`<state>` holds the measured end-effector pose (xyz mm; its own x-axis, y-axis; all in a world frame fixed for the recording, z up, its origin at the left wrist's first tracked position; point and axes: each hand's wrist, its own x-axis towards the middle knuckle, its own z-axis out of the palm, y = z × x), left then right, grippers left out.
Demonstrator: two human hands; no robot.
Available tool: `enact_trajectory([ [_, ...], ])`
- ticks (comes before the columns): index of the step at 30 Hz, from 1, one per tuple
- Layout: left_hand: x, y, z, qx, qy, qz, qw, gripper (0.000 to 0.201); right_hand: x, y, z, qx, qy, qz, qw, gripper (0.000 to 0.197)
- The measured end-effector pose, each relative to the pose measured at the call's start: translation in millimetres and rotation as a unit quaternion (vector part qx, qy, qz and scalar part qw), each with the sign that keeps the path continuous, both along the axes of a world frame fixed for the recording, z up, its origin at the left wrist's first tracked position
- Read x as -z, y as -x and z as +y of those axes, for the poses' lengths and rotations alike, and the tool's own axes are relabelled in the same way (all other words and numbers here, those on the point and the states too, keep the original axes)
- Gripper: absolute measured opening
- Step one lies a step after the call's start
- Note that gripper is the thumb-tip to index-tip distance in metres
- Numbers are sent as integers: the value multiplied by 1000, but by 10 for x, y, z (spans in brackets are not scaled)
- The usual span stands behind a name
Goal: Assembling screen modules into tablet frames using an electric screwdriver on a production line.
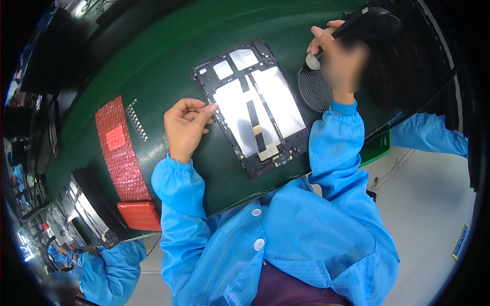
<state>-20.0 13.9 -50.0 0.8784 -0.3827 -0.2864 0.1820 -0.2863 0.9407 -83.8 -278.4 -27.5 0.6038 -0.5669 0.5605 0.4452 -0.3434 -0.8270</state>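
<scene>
An opened tablet (255, 109) lies on the green mat, its silvery battery panels, dark flat cables and small boards exposed. My left hand (186, 127) is at its left edge, thumb and fingertips closed on the rim. Up at the right, my right hand (342, 64), partly blurred, has its fingers curled round a black handheld device (375, 23) with a rounded end. What kind of device it is does not show clearly. A pale rounded piece (312, 62) shows by those fingers, above a round, dark, textured pad (314, 89) beside the tablet.
Left of the tablet are a strip of small parts (137, 120), red bubble wrap (125, 158) and a red packet (139, 215). More opened devices (89, 209) stand at the lower left. A green bin (376, 150) is below the right edge. Other people's blue sleeves (429, 133) show on both sides.
</scene>
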Motion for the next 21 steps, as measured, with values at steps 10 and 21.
enact_trajectory([
  [10,-14,14,5,-4,-5,5,1000,19,-12,28,34,6,8,5,1000,19],
  [21,-11,4,7,-6,2,10,1000,18,-25,32,63,18,4,12,1000,18],
])
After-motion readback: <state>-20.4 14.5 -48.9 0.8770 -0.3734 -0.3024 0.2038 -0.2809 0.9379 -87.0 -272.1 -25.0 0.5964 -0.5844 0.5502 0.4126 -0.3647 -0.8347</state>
